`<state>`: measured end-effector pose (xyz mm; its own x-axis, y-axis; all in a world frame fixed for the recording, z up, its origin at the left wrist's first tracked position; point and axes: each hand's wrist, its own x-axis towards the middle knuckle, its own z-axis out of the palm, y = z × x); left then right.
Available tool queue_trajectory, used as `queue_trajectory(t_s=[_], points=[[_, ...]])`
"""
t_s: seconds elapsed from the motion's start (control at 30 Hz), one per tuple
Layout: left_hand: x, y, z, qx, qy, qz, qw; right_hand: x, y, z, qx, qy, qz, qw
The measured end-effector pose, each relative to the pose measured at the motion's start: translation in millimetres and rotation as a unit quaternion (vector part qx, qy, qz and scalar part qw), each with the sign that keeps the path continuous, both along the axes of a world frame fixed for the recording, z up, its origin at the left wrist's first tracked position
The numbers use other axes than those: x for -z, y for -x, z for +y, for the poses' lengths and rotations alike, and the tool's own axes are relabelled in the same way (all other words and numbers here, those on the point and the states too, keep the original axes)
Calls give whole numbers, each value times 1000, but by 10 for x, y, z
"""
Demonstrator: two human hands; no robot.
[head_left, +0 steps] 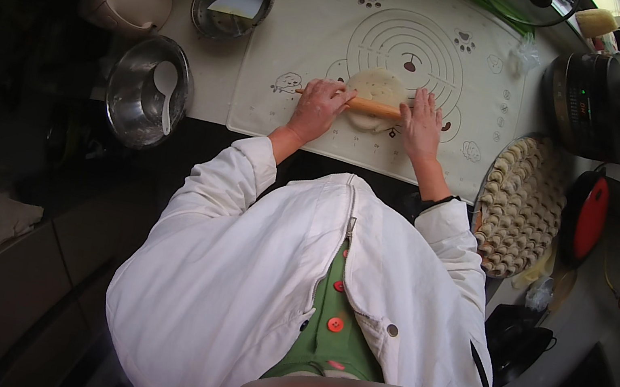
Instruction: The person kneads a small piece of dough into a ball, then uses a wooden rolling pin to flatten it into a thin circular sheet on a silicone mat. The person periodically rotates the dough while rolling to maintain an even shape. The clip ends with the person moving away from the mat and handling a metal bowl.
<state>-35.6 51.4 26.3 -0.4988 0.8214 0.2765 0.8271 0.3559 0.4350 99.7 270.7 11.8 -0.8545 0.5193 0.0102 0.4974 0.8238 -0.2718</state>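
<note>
A round, flattened piece of pale dough (377, 86) lies on a white printed kneading mat (287, 34). Across the dough rests a wooden rolling pin (374, 108), with part of the dough showing on both sides of it. My left hand (317, 109) is bent over the pin's left end, and the tip pokes out past the hand. At the other end, my right hand (421, 130) presses down with its fingers stretched forward, hiding that end of the pin.
Left of the mat stand a metal bowl with a white spoon (167, 92), a smaller metal bowl (204, 5) and a pale kettle (125, 0). On the right are a round tray with many dumplings (523, 205), a dark cooker (591, 105) and a red pan (589, 214).
</note>
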Motion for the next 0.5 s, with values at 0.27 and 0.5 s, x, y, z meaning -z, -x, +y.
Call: queue_trajectory(t_s=[0.27, 0.5], points=[[238, 301, 372, -51, 61, 37, 996, 194, 363, 207, 16, -71, 54, 996], [473, 901, 1037, -194, 45, 97, 975, 273, 1111, 769, 87, 18, 72, 993]])
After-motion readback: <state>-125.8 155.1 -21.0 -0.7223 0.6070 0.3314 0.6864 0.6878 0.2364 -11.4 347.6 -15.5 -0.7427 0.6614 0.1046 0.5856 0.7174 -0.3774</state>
